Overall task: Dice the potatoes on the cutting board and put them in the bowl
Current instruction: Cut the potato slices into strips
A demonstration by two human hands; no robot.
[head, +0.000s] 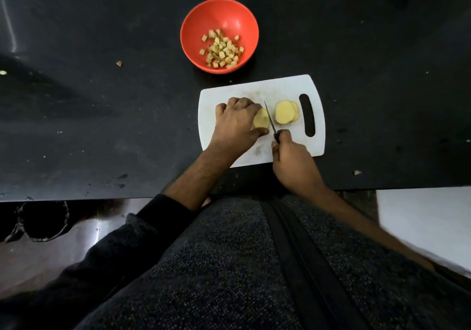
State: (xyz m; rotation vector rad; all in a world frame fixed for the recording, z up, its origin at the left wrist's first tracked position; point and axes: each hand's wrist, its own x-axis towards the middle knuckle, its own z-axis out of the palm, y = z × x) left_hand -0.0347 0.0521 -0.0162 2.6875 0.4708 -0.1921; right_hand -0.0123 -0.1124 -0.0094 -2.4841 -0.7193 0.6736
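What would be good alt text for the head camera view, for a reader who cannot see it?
On a white cutting board, the left hand holds a potato piece while the right hand cuts it with a knife. Cut slices lie beside the blade, and a red bowl of diced potato stands behind on the black counter.

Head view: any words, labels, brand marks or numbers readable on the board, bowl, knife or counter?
None can be read.
Cutting board: plain white, only stains.
Red bowl: no marking.
Knife: blade too thin and dark to show any brand.
Black counter: only specks and scraps.
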